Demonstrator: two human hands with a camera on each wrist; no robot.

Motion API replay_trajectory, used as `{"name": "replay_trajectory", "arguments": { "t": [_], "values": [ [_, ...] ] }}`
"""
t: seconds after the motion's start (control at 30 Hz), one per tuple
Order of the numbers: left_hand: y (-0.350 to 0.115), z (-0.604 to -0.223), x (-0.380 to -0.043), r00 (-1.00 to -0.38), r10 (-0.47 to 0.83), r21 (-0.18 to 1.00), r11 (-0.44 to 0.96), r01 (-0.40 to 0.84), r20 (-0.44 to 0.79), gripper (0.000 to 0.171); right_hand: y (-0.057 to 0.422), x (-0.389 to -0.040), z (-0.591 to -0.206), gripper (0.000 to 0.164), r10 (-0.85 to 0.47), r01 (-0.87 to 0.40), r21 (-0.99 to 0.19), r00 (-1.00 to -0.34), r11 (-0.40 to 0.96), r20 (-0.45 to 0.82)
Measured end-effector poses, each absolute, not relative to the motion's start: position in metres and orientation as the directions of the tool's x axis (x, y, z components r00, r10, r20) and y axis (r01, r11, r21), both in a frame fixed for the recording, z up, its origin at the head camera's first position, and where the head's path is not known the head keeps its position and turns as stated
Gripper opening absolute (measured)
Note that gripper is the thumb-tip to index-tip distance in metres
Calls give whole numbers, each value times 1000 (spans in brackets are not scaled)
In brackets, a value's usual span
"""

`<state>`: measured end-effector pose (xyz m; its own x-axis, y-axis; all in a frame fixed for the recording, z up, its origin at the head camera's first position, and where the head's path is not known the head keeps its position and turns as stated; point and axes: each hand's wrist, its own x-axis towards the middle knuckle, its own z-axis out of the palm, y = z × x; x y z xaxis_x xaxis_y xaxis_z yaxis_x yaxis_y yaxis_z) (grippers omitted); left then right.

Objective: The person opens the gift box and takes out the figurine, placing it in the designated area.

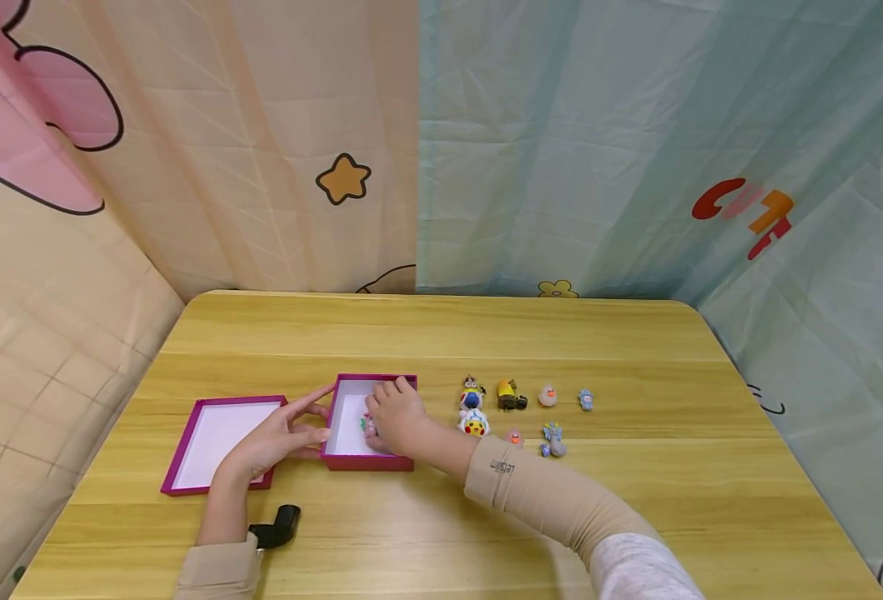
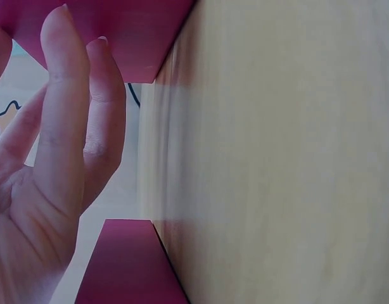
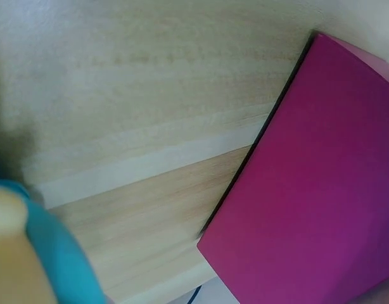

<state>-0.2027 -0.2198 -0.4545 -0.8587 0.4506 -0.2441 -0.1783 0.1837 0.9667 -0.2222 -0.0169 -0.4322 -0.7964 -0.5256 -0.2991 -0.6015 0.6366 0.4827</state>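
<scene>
An open magenta box [image 1: 369,462] with a white inside stands on the table. My right hand [image 1: 398,414] reaches over its right wall, fingers curled at a small pink and green figurine [image 1: 368,425], which it appears to pinch. The hand covers much of that toy. At the box's left wall, my left hand [image 1: 279,435] touches the outside with spread, fairly straight fingers, the thumb nearer the front corner. In the left wrist view its fingers [image 2: 66,114] lie against the magenta side. The right wrist view shows the box's outer wall [image 3: 308,183], not the grasp.
A matching lid [image 1: 223,442], white side up, lies left of the box. Right of it stand a Pikachu figure [image 1: 474,422], a yellow toy truck [image 1: 511,394], a pale duck [image 1: 548,396], a pink duck [image 1: 514,437] and other small figures [image 1: 553,442]. A black device [image 1: 279,527] is by the left wrist.
</scene>
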Motion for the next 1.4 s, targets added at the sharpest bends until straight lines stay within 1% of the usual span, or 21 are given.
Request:
{"name": "replay_trajectory", "arguments": {
  "t": [0.3, 0.6, 0.73, 0.97, 1.1, 1.3, 1.4],
  "values": [
    [-218, -453, -202, -865, 430, 961, 208, -183, -258, 72, -13, -222, -426, 53, -612, -616, 463, -770, 637, -181],
    [-217, -454, -203, -859, 445, 963, 201, -182, -255, 72, -1, -220, -408, 60, -652, -625, 460, -748, 630, -124],
    [-218, -455, -204, -856, 448, 963, 198, -185, -257, 71, 7, -217, -399, 59, -680, -635, 441, -730, 635, -72],
    [-218, -455, -202, -862, 436, 961, 213, -179, -257, 73, 23, -212, -382, 57, -709, -657, 393, -705, 643, -20],
    [-219, -455, -202, -861, 440, 961, 211, -177, -255, 75, 35, -211, -377, 56, -727, -665, 388, -687, 638, 19],
    [-220, -454, -203, -857, 449, 963, 204, -176, -252, 76, 57, -210, -374, 55, -741, -657, 413, -667, 631, 72],
    [-221, -454, -203, -858, 448, 963, 204, -177, -252, 76, 68, -211, -375, 56, -742, -658, 397, -663, 641, 99]
  ]
}}
